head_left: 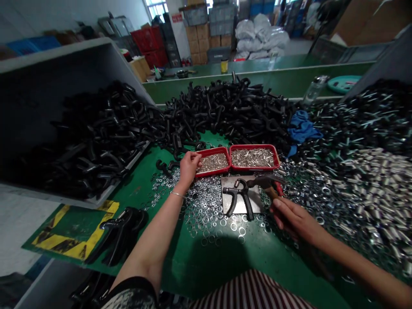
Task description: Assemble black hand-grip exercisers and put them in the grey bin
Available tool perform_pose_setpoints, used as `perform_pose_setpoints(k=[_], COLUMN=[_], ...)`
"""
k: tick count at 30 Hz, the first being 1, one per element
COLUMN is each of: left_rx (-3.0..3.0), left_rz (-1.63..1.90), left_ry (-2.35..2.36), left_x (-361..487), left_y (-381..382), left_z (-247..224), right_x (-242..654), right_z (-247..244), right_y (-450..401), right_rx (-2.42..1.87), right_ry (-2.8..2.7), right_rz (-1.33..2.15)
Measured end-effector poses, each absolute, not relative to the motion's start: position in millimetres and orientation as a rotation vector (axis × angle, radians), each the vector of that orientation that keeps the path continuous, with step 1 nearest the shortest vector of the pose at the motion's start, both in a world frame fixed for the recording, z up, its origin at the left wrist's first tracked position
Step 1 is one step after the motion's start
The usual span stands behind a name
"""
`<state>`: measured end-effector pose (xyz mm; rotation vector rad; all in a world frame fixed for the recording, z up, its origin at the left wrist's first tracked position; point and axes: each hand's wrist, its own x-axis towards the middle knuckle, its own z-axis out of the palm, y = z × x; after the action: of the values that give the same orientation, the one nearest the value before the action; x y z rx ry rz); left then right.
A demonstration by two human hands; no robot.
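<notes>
My right hand (288,216) is closed round the wooden handle of a hammer (265,182). The hammer's dark head hangs by the right edge of a metal plate (254,204). On that plate lies a black two-legged hand grip part (234,198) with a silver metal piece at its top. At the left end of a red tray (212,172) my left hand (190,165) has its fingertips pinched together, and what is in them is too small to see. Tiny metal pieces fill this tray. A second red tray (254,168) beside it holds small metal pins.
Loose washers (206,214) cover the green bench around the plate. Black grip parts (219,107) are heaped behind the trays and in a tipped bin (96,199) at left. Metal sleeves (380,184) pile up at right, near a blue cloth (302,126) and a glass bottle (313,90).
</notes>
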<state>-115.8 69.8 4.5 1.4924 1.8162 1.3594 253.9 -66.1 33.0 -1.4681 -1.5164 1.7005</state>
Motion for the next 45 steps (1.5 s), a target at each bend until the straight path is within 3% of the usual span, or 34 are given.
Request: perform_pose_setpoints(k=[7,15,21,39,45], left_rx=[1.534,1.196,0.946,1.493,1.929], left_rz=[1.298,1.101,1.177,0.955,0.868], left_ry=[1.577,1.274,1.235,1.509,1.555], left_x=[-76.4,-14.2,-10.1,4.5,7.7], left_y=[25.5,2.4,0.1,8.8,18.0], left_z=[28.3,11.3,0.1,3.0,-3.8], right_x=[248.6,243.9,257.5,259.8,259.0], right_z=[11.9,-6.9,-12.5,-27.6,-35.3], right_y=[-101.1,-101.9,-105.3,-94.3,-91.7], right_rx=[-1.347,-1.205,-1.165,-1.231,-1.264], right_ry=[-1.085,-0.751,-0.634,-0.695,-0.697], right_rz=[1.754,1.822,1.851,1.810,1.828])
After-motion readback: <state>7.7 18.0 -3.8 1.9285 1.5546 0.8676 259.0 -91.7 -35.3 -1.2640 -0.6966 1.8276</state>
